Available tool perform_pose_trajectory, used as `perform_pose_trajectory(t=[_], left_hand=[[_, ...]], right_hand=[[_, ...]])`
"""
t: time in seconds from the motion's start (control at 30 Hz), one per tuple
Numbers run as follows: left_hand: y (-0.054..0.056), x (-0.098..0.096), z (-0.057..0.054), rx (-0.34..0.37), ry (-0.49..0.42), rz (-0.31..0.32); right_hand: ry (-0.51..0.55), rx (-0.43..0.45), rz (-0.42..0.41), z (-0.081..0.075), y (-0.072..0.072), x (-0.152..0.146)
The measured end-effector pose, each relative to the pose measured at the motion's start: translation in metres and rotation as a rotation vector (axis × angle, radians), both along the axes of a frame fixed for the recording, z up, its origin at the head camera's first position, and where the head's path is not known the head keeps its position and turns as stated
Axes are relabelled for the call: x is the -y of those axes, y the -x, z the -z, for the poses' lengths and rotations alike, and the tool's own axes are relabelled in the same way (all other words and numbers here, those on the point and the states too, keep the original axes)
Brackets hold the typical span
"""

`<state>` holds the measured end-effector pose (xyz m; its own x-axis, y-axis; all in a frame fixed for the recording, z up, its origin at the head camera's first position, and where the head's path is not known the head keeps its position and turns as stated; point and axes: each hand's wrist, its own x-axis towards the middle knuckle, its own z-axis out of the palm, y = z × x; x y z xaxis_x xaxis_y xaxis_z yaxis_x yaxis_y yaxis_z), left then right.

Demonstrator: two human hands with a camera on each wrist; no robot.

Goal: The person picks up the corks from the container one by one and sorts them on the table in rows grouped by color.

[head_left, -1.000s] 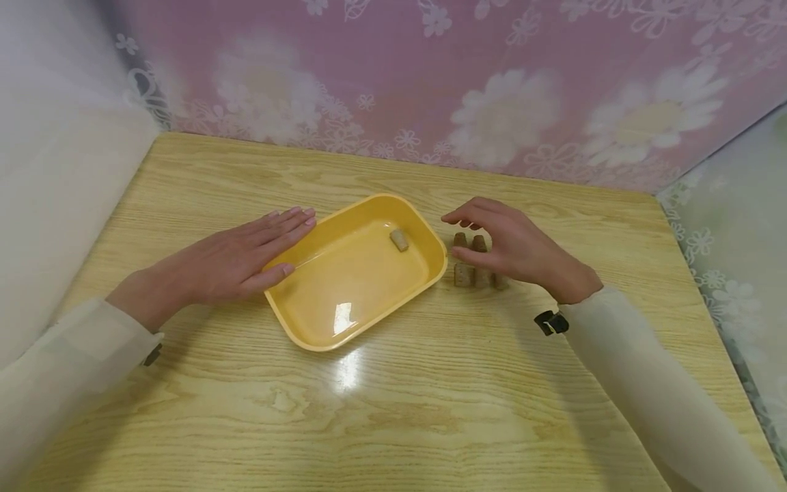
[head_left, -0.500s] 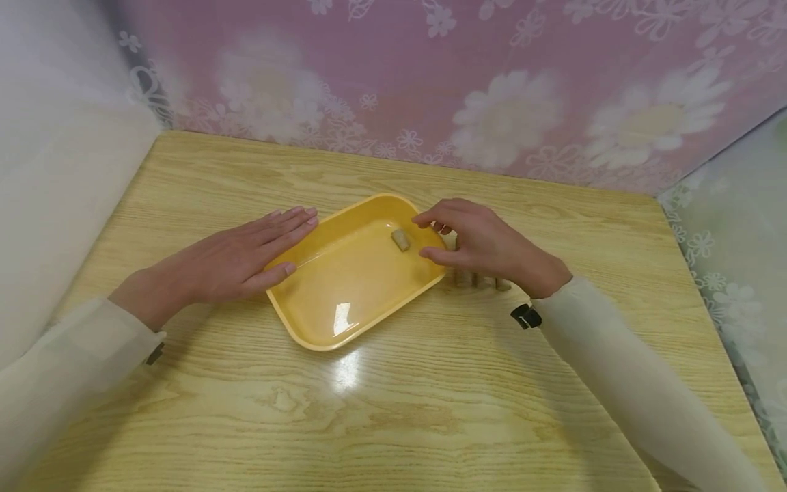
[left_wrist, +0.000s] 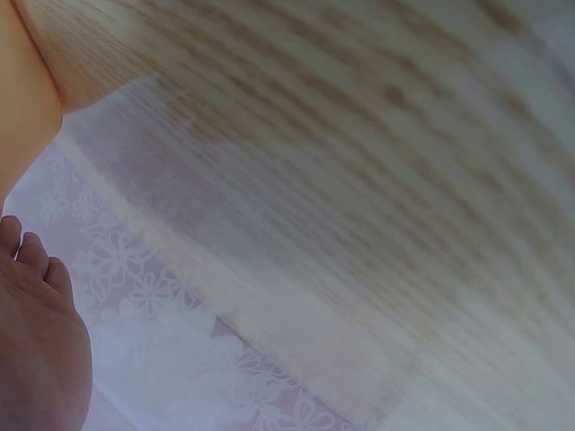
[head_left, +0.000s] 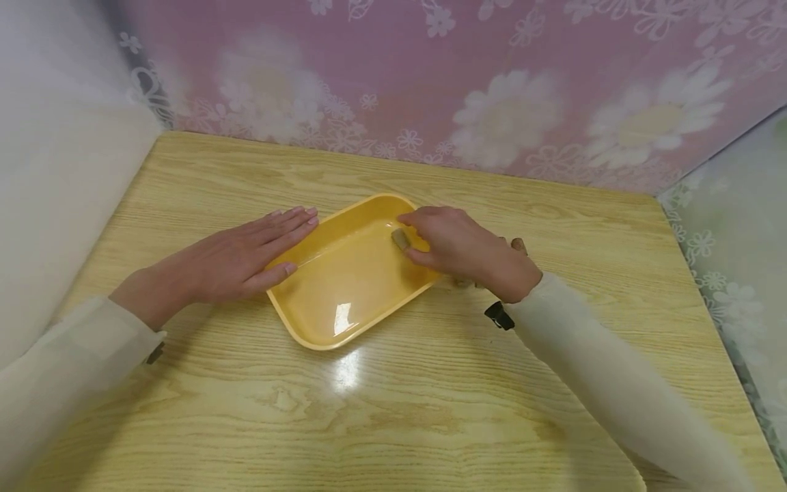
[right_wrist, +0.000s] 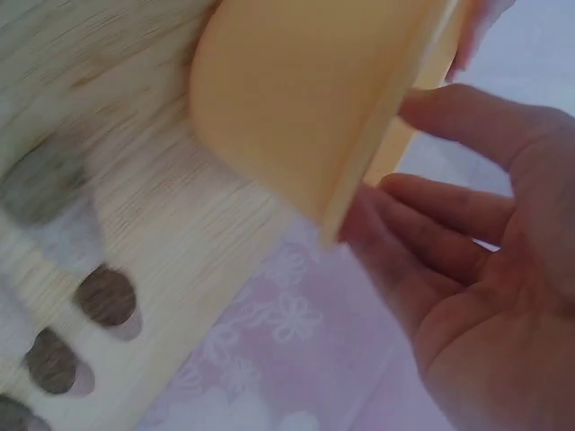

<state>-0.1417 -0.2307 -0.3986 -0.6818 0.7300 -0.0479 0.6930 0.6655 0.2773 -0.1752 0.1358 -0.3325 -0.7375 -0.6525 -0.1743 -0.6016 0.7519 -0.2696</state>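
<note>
A small tapered cork (head_left: 401, 239) lies inside the yellow tray (head_left: 350, 336) near its right end. My right hand (head_left: 458, 242) reaches over that end, thumb and index finger spread on either side of the cork, the thumb tip right at its lower end. From the right wrist view, the same hand (right_wrist: 485, 242) has its fingers over the tray rim (right_wrist: 377, 126), and the cork is hidden there. Flat and with straight fingers, my left hand (head_left: 236, 256) rests along the tray's left edge.
More corks (head_left: 518, 244) stand on the wooden table (head_left: 393, 417) to the right of the tray, partly hidden behind the right wrist. The right wrist view shows several standing corks (right_wrist: 106, 294) beside the tray. A pink flowered backdrop (head_left: 393, 89) rises behind the table.
My right hand has moved left from above the standing corks to over the tray's right end, close to the cork inside. Left hand, tray and that cork stay put.
</note>
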Motion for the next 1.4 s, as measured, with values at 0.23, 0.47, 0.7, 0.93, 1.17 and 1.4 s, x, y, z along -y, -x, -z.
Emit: perform_pose_trajectory(t=[0.23,0.47,0.7,0.93,1.17,1.4], left_hand=[[0.0,0.002,0.001,-0.005,-0.012,0.002],[0.001,0.001,0.001,-0.017,-0.007,0.007],[0.002,0.0,0.001,-0.019,-0.019,0.013],[0.002,0.0,0.002,-0.008,-0.015,0.006],[0.001,0.001,0.001,-0.005,-0.016,0.004],[0.001,0.0,0.001,-0.003,-0.02,0.0]], right_hand=[[-0.031,0.026,0.027,0.012,0.001,0.018],[-0.021,0.034,0.031,0.02,-0.001,0.023],[0.07,0.03,-0.042,0.03,-0.001,0.019],[0.031,-0.017,-0.056,0.034,0.003,0.022],[-0.014,-0.094,-0.108,0.036,0.004,0.023],[-0.033,-0.144,-0.134,0.039,0.002,0.025]])
